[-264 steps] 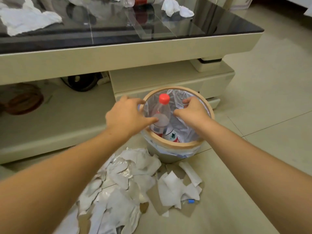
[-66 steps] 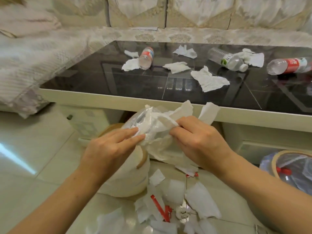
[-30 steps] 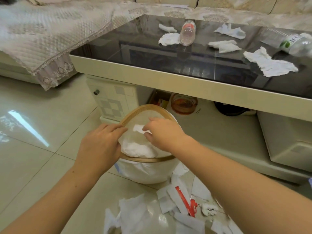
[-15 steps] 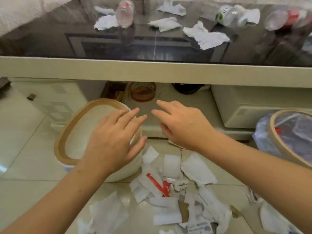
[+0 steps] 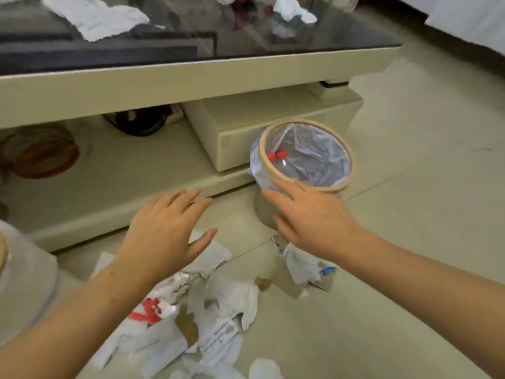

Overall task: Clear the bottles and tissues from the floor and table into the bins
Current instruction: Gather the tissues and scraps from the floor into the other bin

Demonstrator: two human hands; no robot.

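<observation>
Both hands are stretched out over the floor, and neither holds anything. The left hand (image 5: pixel 166 231) has its fingers straight and spread, palm down, above a heap of torn paper and tissues (image 5: pixel 196 310) that lies on the tiles. The right hand (image 5: pixel 311 217) is also flat with straight fingers, and it hangs in front of the near rim of a round bin (image 5: pixel 352 170). I cannot tell if its fingertips touch the rim or only pass before it.

The bin stands on the floor just beside the low drawer block (image 5: pixel 273 121) of the coffee table (image 5: pixel 191 77). It has a wooden ring on top and a thin clear bag inside. In the bag lies a clear bottle (image 5: pixel 289 165) with a red cap, on the left side of the bin.

More scraps (image 5: pixel 303 266) lie on the floor under the right wrist, near the foot of the bin, with a small blue piece among them. In the big heap there is a white piece with red print (image 5: pixel 147 310).

On the dark glass top of the table a white tissue (image 5: pixel 95 17) lies at the left, and a crumpled tissue (image 5: pixel 292 9) lies near the far right edge. At the left border of the view a second white bin (image 5: pixel 27 274) is partly seen. On the lower shelf of the table stand a brown glass dish (image 5: pixel 38 151) and a dark round thing (image 5: pixel 136 124), both blurred.
</observation>
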